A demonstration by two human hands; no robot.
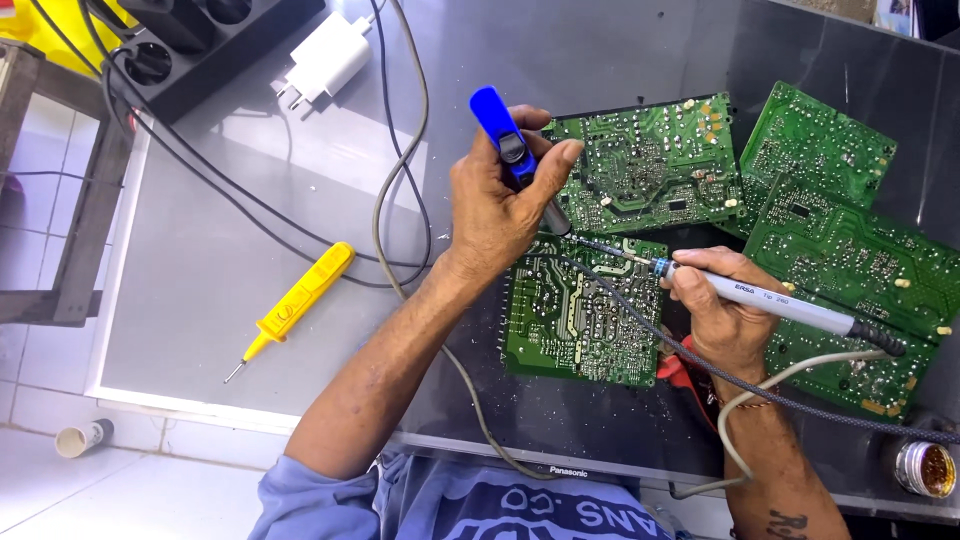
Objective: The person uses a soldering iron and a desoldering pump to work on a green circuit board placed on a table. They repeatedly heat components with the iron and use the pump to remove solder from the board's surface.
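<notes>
My left hand (498,205) grips a blue desoldering pump (513,146), its dark nozzle pointing down at the top edge of a green circuit board (580,320). In my right hand (722,315) I hold a grey soldering iron (775,305) like a pen. Its thin metal tip reaches left and meets the pump's nozzle at the same spot on the board. The board lies solder side up on a dark glossy surface (300,300). The iron's braided cord (800,400) trails off to the right.
Several more green circuit boards (650,160) lie behind and to the right. A yellow tester screwdriver (293,300) rests at the left. A black power strip (190,50) and a white charger (325,60) sit at the back left. A small round tin (925,468) stands at the front right.
</notes>
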